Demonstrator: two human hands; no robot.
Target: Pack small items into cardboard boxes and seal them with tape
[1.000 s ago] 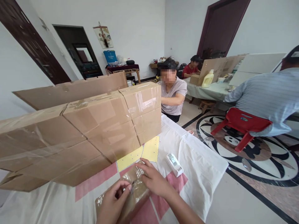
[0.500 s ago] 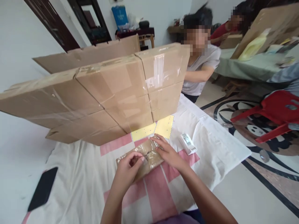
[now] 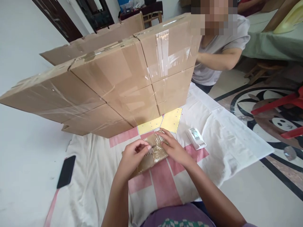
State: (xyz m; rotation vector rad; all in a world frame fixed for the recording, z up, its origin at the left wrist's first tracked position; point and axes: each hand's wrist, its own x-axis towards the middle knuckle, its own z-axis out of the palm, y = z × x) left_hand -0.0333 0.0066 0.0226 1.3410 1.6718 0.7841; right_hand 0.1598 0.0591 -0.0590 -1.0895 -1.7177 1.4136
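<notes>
A small brown parcel wrapped in clear tape (image 3: 155, 155) lies on the white cloth with pink and yellow patches (image 3: 101, 164) in front of me. My left hand (image 3: 132, 156) rests on its near left end, thumb and fingers pinched on a small dark thing I cannot make out. My right hand (image 3: 172, 148) lies flat over the parcel's right end, fingers stretched out and pressing it down.
A wall of taped cardboard boxes (image 3: 113, 75) stands just behind the parcel. A small white device (image 3: 196, 138) lies to the right and a black phone (image 3: 66, 171) to the left. Another person in a grey shirt (image 3: 220, 47) sits behind the boxes. Red chair (image 3: 284, 104) on the patterned floor.
The view has tilted down and drawn back, so the phone and more cloth show. Both hands stay on the parcel, with the left hand's pinch shifting a little.
</notes>
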